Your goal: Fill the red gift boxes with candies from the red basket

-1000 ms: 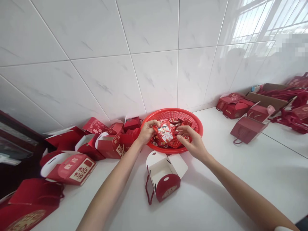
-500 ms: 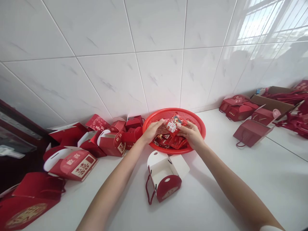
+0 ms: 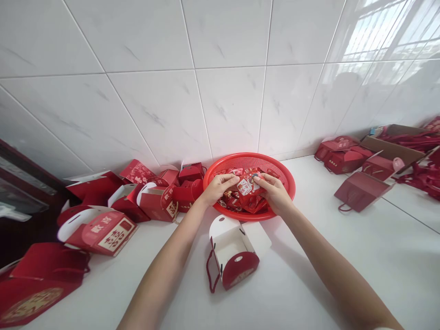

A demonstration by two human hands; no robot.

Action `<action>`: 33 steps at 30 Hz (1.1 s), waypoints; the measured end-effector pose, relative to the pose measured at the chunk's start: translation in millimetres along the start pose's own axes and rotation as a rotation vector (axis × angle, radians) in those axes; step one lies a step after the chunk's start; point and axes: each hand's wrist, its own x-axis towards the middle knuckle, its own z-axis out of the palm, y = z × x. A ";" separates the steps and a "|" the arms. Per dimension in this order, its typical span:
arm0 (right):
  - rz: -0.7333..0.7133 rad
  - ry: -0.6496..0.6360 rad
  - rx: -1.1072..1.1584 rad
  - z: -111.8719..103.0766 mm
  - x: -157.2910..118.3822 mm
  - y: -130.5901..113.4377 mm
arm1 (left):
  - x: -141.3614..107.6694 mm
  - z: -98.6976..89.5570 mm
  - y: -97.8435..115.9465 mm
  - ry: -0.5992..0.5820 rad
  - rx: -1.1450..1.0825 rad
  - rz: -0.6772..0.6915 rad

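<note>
Over a red plastic basket [image 3: 287,167] of shiny red packets, both hands are at one printed red packet [image 3: 245,187]. My left hand [image 3: 219,188] pinches near its left edge, thumb and fingers together. On the other side, my right hand [image 3: 275,191] grips the packet's right edge between thumb and fingers. Just in front of the basket stands an open red box [image 3: 237,268] with a white inside, its flap spread to the right and a dark red cord handle at its left. Nothing shows inside it.
Several red gift boxes [image 3: 113,231] line the left side of the white table [image 3: 282,293]. More red boxes [image 3: 360,190] and a cardboard carton [image 3: 390,151] of red items lie at the right. A tiled wall [image 3: 230,110] rises behind.
The packet has lowered slightly and lies flatter between the hands. My left fingers have drawn together near its edge. The camera view has shifted a little.
</note>
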 end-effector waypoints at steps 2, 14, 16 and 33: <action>-0.006 -0.010 -0.006 0.4 -0.9 0.2 | -0.4 0.1 0.1 0.005 0.005 0.011; -0.016 -0.003 0.000 1.9 -2.2 -2.9 | -2.9 -2.1 -1.4 0.079 0.020 0.069; -0.025 -0.007 0.010 2.2 -2.4 -2.6 | -3.1 -1.8 -1.4 0.077 0.019 0.068; -0.124 0.145 0.097 0.4 -1.4 4.8 | -2.7 0.4 -2.9 0.115 0.097 0.085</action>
